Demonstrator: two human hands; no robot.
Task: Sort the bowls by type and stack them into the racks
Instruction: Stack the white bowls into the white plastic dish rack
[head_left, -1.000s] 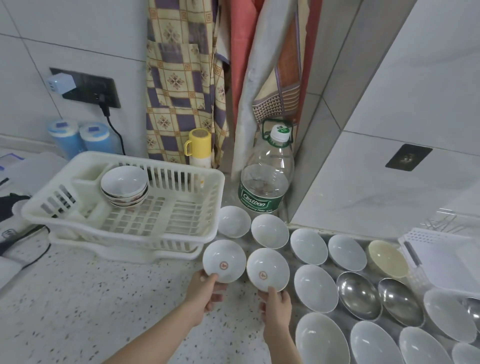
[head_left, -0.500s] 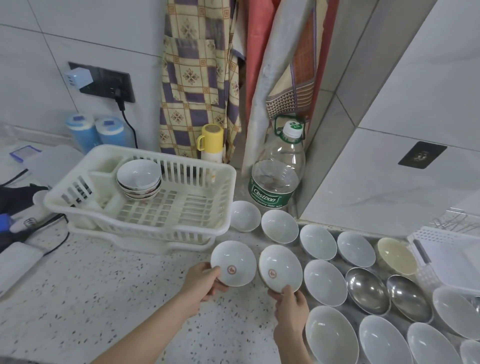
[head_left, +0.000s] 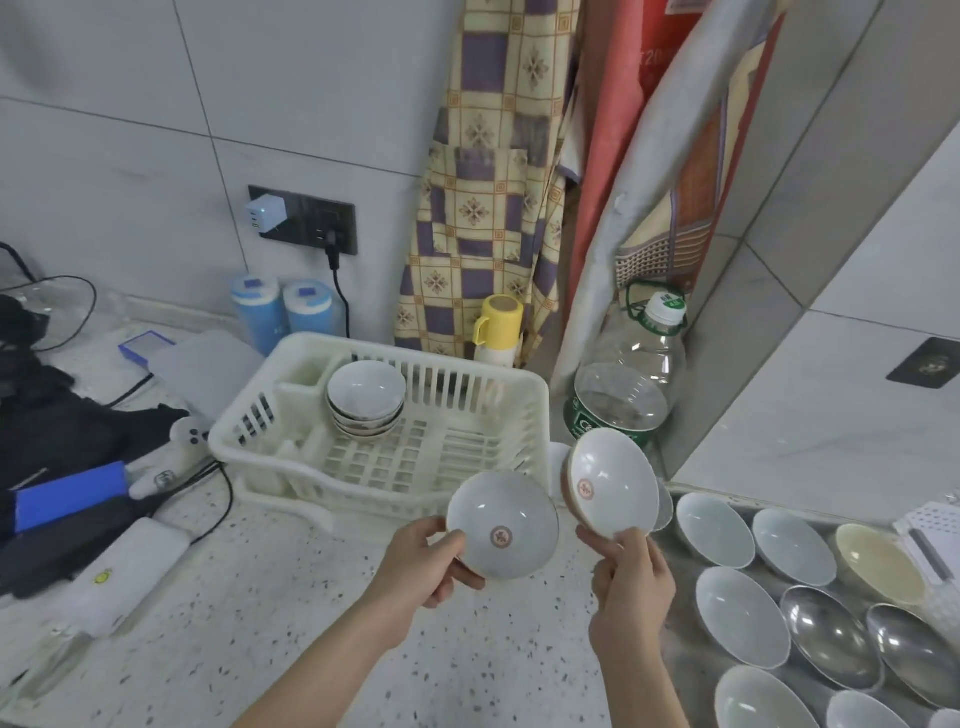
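Bowls (head_left: 503, 526) (head_left: 609, 483) pinched, one per hand (head_left: 425, 564) (head_left: 631, 584); rear bowl (head_left: 555, 464) mostly hidden

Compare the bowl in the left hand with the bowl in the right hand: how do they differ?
The left hand's bowl is held lower and tilted gently; the right hand's bowl is higher and tipped steeply, near upright. Both are white with a red emblem inside, pinched at the rim.

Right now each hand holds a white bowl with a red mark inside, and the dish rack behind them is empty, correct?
Not quite. In the head view the left hand and right hand each hold such a bowl, but the dish rack already has a stack of bowls.
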